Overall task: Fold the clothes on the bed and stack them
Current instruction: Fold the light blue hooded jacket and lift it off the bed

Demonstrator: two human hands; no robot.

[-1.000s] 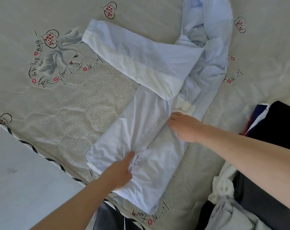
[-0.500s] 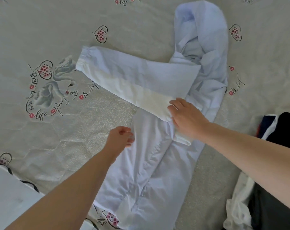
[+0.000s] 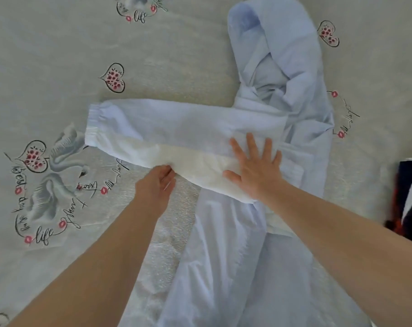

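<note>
Left hand (image 3: 156, 182) pinches the near edge of the sleeve (image 3: 167, 138) at centre frame, fingers curled on the cloth. The right hand (image 3: 254, 168) lies flat with fingers spread wide, pressing the sleeve where it meets the body of the pale blue hooded jacket (image 3: 235, 267). The jacket runs from the hood (image 3: 275, 38) at the top right down to the bottom edge of the frame, its sleeve sticking out to the left with the elastic cuff (image 3: 94, 125) at its end. Early going, I'd say: the body looks narrowed, but sleeve and hood are not yet folded in, and no stack shows. Beneath is the printed bedspread (image 3: 58, 67) with hearts and a swan. Dark clothing (image 3: 407, 192) waits at the right edge, well apart; nothing blocks the fold.
</note>
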